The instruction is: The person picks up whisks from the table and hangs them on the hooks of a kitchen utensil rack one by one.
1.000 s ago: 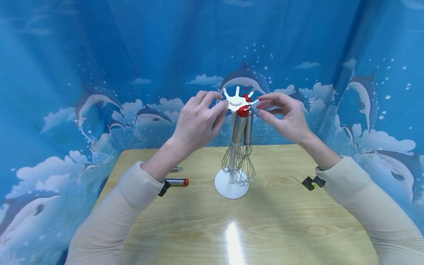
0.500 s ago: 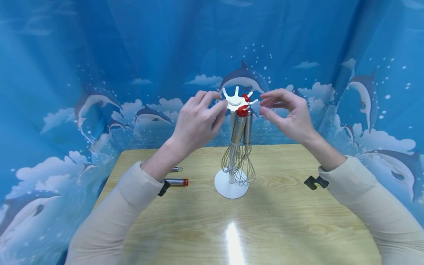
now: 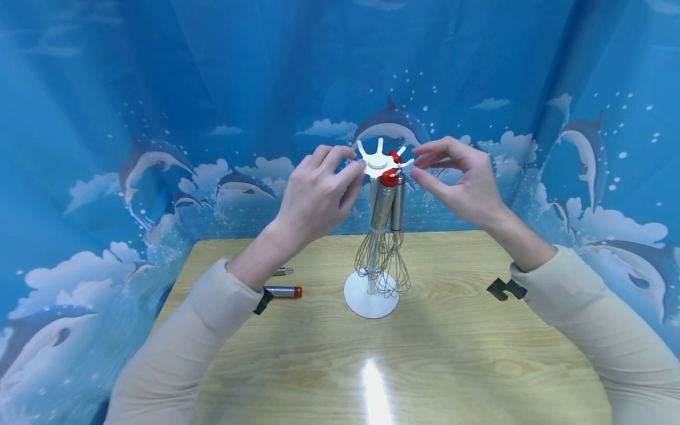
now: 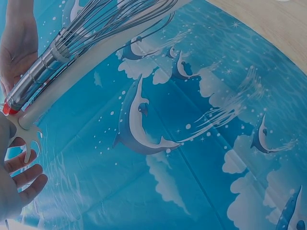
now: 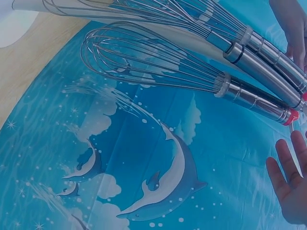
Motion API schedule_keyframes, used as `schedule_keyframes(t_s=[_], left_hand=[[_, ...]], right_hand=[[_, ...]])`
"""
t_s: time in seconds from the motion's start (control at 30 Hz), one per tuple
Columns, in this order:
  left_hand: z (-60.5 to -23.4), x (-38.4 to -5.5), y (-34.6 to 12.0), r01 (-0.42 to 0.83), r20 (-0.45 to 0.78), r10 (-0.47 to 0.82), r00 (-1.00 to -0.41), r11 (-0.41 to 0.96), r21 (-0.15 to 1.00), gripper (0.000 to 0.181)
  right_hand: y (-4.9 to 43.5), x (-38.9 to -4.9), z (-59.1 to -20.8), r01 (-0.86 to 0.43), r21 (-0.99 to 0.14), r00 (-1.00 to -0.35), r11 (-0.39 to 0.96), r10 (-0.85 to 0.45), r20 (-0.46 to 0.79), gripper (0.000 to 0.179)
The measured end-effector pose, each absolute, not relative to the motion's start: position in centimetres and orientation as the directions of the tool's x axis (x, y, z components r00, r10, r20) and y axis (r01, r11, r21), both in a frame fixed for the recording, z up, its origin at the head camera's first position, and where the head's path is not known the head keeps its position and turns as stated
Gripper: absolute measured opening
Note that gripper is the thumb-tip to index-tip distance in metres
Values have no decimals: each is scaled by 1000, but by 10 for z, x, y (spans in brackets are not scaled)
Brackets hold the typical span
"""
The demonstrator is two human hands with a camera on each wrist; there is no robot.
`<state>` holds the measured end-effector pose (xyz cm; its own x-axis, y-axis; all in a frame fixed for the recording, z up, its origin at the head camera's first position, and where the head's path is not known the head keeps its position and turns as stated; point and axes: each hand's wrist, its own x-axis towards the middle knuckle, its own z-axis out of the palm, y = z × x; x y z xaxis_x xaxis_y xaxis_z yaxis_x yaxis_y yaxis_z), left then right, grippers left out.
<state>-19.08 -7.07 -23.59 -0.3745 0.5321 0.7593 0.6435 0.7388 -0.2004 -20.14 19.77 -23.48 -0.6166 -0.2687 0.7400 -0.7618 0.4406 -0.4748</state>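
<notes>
A white whisk stand (image 3: 378, 162) with a hooked top rises from a round base (image 3: 366, 304). Whisks with steel handles and red ends hang from its right side, among them a front whisk (image 3: 383, 209) and another whisk (image 3: 398, 206). My left hand (image 3: 317, 195) pinches the left side of the stand's top with thumb and forefinger; the other fingers (image 4: 31, 179) spread beyond it. My right hand (image 3: 459, 183) is at the tip of a right-hand hook, thumb and fingers apart with nothing between them. In the right wrist view a whisk (image 5: 256, 100) hangs by these fingers (image 5: 285, 165).
On the wooden table (image 3: 457, 342), left of the stand, lie a red-ended steel handle (image 3: 284, 292) and a smaller steel tool (image 3: 284, 271), both partly hidden by my left arm. A blue dolphin-print curtain (image 3: 297, 77) surrounds the table's back and sides.
My right hand drew slightly right from the hook, then came back to its tip, a little higher. My left hand, the stand and the whisks stay nearly still.
</notes>
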Motion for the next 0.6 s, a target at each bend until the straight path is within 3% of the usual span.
schedule_keyframes(t_s=[0.6], left_hand=[[-235, -189, -72, 642, 767, 524, -371, 741, -195, 22]], right_hand=[[188, -203, -230, -799, -400, -562, 449, -321, 762, 17]])
